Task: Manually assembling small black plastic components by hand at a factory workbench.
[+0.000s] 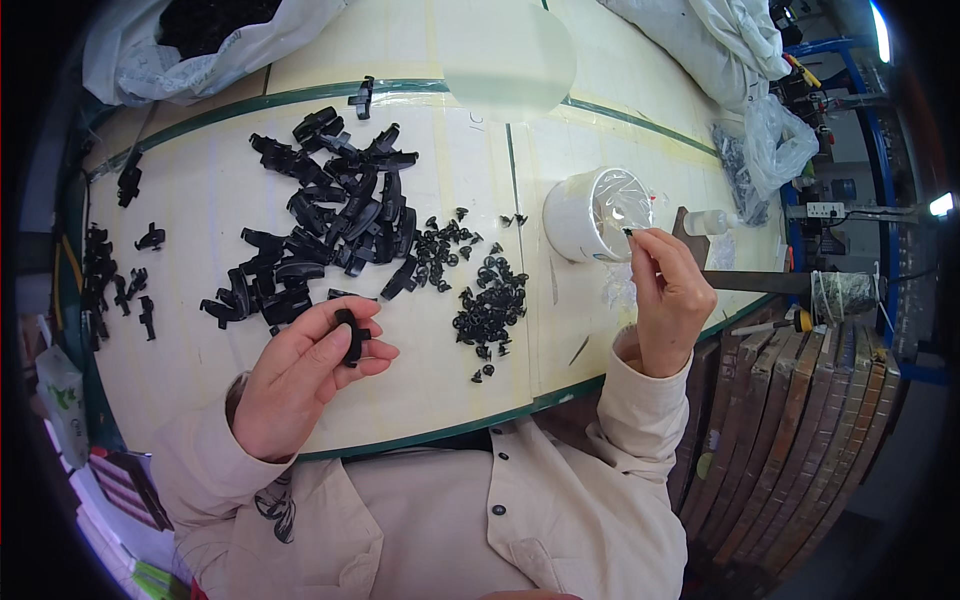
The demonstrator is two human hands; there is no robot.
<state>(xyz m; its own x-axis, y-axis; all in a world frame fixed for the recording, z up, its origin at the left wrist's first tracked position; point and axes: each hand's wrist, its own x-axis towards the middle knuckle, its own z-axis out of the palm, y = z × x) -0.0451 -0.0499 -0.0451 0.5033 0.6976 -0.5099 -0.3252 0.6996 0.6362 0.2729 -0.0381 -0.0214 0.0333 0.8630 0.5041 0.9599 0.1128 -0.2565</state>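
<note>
Between the thumb and fingers of my left hand (305,375) is a black plastic part (350,338), held above the near side of the table. My right hand (668,290) is raised beside a white round tub (572,222), its thumb and forefinger pinching a tiny dark piece (629,232) whose kind is too small to make out. Beyond my left hand lies a heap of similar black plastic parts (345,205). Small black push-type clips (490,305) form a loose pile between the two hands. Clear plastic film shows in the mouth of the tub.
The pale tabletop (420,410) has a green edge. More black parts (100,280) lie at far left. White sacks stand at the back left (220,70) and back right (690,50). A small white bottle (712,222) and a dark metal bar (755,282) are at right.
</note>
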